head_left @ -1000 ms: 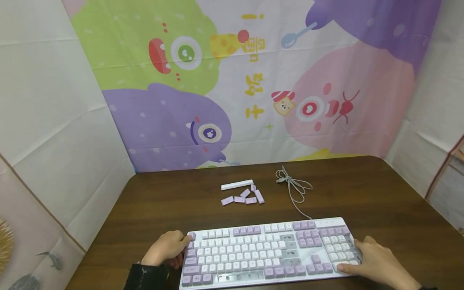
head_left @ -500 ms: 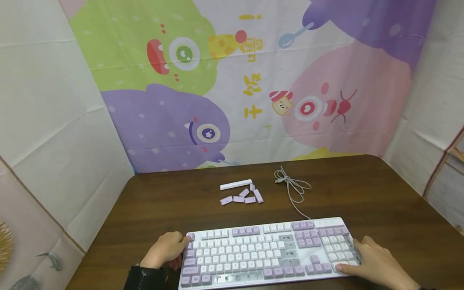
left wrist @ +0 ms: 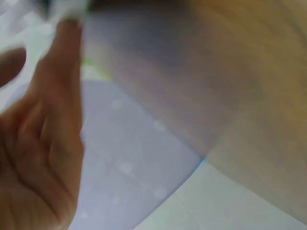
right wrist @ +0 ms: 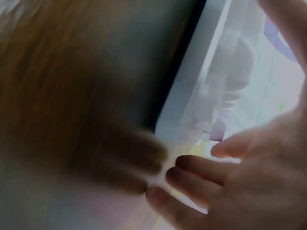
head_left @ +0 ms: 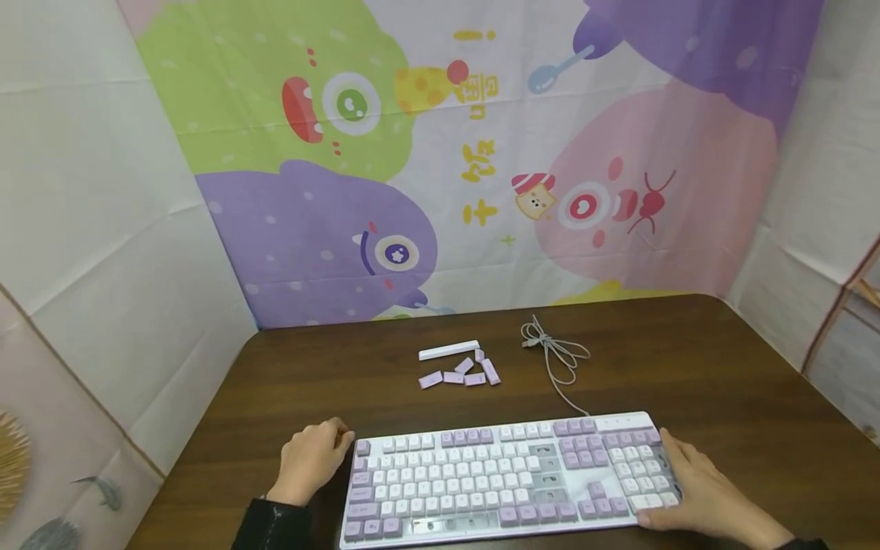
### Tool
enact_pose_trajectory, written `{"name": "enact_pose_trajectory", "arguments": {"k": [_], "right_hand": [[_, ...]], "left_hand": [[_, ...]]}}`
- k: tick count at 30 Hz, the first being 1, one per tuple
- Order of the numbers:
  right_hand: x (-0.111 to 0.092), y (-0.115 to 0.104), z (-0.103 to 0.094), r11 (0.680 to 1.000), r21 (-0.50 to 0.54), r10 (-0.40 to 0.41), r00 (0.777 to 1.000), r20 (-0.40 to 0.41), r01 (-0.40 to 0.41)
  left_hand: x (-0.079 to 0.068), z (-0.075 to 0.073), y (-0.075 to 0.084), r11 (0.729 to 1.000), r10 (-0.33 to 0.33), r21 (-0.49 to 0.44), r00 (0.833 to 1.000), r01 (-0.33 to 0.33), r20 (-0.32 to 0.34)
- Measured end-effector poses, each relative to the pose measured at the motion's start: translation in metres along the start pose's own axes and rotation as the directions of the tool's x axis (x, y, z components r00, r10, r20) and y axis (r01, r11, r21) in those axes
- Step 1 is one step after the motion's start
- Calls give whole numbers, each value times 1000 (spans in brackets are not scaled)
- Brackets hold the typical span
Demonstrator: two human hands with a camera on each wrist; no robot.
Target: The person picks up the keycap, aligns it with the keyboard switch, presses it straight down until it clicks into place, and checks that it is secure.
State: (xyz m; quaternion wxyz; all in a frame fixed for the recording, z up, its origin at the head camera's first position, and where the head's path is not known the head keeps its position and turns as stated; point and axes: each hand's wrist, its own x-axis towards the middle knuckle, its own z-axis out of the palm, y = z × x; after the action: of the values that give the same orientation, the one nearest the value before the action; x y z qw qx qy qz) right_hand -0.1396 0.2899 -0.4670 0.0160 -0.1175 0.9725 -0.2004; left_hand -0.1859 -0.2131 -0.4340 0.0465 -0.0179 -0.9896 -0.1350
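A white and purple keyboard (head_left: 583, 483) lies at the front of the table, with grey gaps where several keycaps are off. By its upper left corner is my left hand (head_left: 309, 462), fingers loosely bent and holding nothing; the left wrist view shows its palm side, blurred. My right hand (head_left: 708, 493) rests along the keyboard's right end, thumb at the front corner and fingers toward the back. In the right wrist view those fingers (right wrist: 199, 184) stretch out close to the keyboard's side edge.
Behind the keyboard lie a long white spacebar keycap (head_left: 448, 351) and several loose purple keycaps (head_left: 454, 377). A bundled grey cable (head_left: 560, 353) runs to the keyboard's back edge. Cartoon-printed cloth (head_left: 481, 267) hangs behind the wooden table (head_left: 309, 382).
My left hand has come off the keyboard's left edge and moved slightly up and away. The right hand has loosened, its fingers straighter along the right end. The keyboard stays in place.
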Motion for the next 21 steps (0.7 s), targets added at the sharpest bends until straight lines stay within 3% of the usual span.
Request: {"name": "enact_pose_trajectory", "arguments": {"k": [2, 5, 9, 11, 14, 17, 21], "right_hand": [[-3, 7, 3, 997, 68, -26, 1000, 13, 25], [-7, 16, 6, 976, 217, -44, 998, 48, 32], [-11, 26, 7, 954, 297, -67, 996, 66, 44], [-11, 29, 7, 965, 252, -92, 995, 45, 78], [-13, 30, 7, 971, 218, -104, 994, 39, 93], [-12, 26, 7, 970, 232, -94, 993, 66, 76], [-8, 16, 8, 979, 195, -79, 994, 75, 63]], "left_hand": [[9, 7, -3, 999, 34, 39, 993, -30, -111], [26, 15, -6, 993, 97, 87, 963, -77, -252], [54, 17, -3, 983, 173, 123, 928, -140, -330], [71, 18, 2, 977, 198, 138, 927, -162, -320], [94, 22, 14, 972, 218, 142, 942, -187, -256], [114, 26, 27, 971, 222, 130, 958, -201, -183], [136, 28, 40, 970, 222, 135, 965, -203, -140]]}}
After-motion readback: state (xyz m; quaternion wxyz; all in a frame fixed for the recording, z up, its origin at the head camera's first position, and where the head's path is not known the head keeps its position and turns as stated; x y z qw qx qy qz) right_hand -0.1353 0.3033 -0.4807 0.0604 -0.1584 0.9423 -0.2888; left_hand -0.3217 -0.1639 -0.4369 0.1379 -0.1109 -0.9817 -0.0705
